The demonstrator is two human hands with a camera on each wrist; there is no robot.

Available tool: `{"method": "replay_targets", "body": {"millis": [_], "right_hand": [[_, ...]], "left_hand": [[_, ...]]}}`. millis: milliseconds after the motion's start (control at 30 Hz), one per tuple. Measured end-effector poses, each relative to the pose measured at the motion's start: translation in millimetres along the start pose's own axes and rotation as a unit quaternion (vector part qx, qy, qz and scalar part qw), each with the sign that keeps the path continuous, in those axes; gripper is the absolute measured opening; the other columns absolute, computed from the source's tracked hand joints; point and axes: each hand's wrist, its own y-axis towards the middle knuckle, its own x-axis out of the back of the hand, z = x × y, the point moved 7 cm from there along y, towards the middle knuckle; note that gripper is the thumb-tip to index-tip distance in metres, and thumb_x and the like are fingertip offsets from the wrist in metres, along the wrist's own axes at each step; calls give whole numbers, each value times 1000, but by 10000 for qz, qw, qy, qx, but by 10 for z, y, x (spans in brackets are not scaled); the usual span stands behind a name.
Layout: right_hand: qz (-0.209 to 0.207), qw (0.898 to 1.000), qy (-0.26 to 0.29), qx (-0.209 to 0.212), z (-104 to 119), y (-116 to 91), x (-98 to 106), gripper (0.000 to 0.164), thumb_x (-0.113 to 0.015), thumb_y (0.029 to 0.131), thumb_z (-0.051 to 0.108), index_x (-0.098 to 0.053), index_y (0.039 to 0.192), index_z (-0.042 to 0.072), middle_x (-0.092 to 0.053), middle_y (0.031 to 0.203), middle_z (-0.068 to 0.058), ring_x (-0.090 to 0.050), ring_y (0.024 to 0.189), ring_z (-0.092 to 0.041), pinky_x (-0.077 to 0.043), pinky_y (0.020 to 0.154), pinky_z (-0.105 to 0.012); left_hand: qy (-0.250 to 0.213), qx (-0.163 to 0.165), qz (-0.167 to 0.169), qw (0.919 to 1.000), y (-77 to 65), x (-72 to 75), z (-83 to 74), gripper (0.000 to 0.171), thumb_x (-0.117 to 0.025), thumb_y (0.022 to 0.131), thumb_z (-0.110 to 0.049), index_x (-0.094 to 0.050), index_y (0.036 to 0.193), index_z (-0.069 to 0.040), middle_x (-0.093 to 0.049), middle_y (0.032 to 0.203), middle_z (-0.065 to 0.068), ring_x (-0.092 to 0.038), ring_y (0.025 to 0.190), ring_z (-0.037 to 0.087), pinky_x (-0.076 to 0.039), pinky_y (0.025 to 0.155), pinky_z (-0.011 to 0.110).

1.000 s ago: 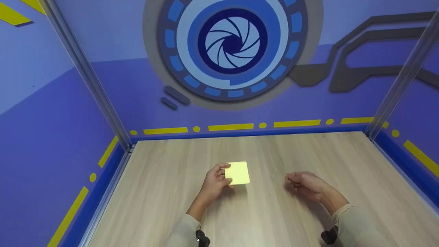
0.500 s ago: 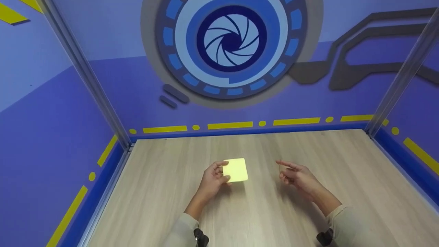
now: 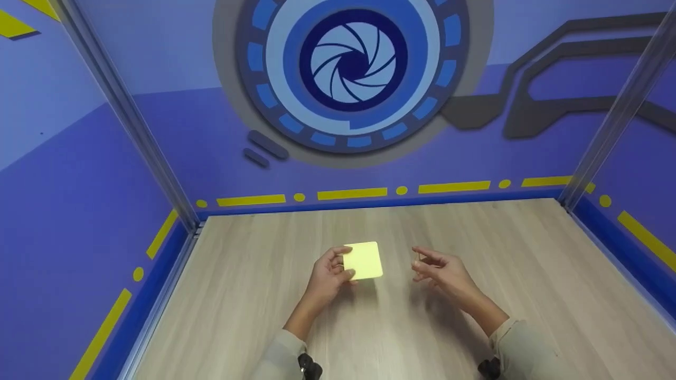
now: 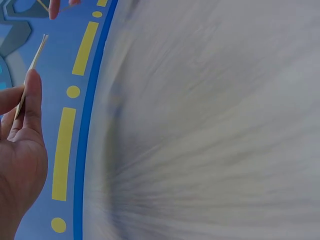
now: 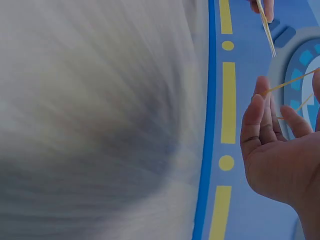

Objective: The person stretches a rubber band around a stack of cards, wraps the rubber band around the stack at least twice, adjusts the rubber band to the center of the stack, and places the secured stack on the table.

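My left hand [image 3: 326, 279] grips a thin stack of square yellow cards [image 3: 364, 260] by its left side, thumb in front, above the table. The cards' upper face is plain with rounded corners. Seen edge-on in the right wrist view, the stack [image 5: 266, 31] shows its layered edges. To its right, apart from it, my right hand [image 3: 449, 272] has thumb and fingers spread. A thin tan rubber band [image 5: 290, 82] is looped over those fingers and stretched taut between them. Part of the band is hidden by the fingers and cut by the frame's edge.
Both hands are over a light wood-grain table [image 3: 253, 253]. A blue printed back wall [image 3: 211, 137] with yellow dashes and side walls enclose it, with metal posts [image 3: 132, 116] at the corners. Pale blur fills much of both wrist views.
My right hand has moved left toward the cards, its fingers going from bunched to spread, with the band stretched between them. The left hand with the cards has shifted only slightly.
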Motion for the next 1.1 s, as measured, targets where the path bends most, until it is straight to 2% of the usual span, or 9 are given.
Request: {"method": "replay_targets", "body": {"millis": [167, 333, 533, 833, 1100], "right_hand": [[-5, 9991, -339, 255, 141, -9, -111, 68, -78, 98, 32, -53, 158, 14, -73, 123, -15, -78, 94, -18, -62, 71, -31], [73, 9981, -504, 351, 245, 10, -200, 70, -81, 95, 29, -52, 157, 11, -73, 126, -17, -76, 95, -19, -64, 78, -34], [118, 9954, -841, 442, 320, 52, -303, 75, -85, 91, 32, -53, 156, 15, -73, 125, -14, -72, 93, -18, -61, 79, -26], [427, 9912, -1021, 720, 407, 163, -514, 79, -85, 90, 39, -51, 156, 13, -71, 126, -19, -74, 91, -20, -62, 75, -28], [750, 9905, -969, 630, 409, 251, -622, 76, -83, 92, 40, -52, 155, 11, -70, 119, -19, -73, 85, -19, -65, 72, -38]], "left_hand": [[35, -102, 6, 9999, -16, -44, -49, 54, -64, 96, 11, -54, 147, -4, -67, 123, 19, -71, 97, 18, -68, 82, 41], [98, -241, 22, 9997, -25, -75, -88, 53, -64, 95, 12, -56, 145, -4, -67, 122, 21, -70, 96, 18, -68, 77, 32], [298, -305, -57, 9991, -31, -90, -92, 52, -61, 93, 14, -59, 142, -6, -68, 122, 22, -69, 96, 19, -65, 72, 25], [520, -309, 39, 9982, -39, -167, -72, 51, -64, 94, 12, -63, 139, -11, -70, 116, 18, -67, 91, 17, -67, 78, 37], [360, -387, 92, 9986, -29, -178, -99, 53, -64, 94, 13, -61, 141, -11, -69, 115, 18, -69, 92, 18, -67, 76, 35]]}}
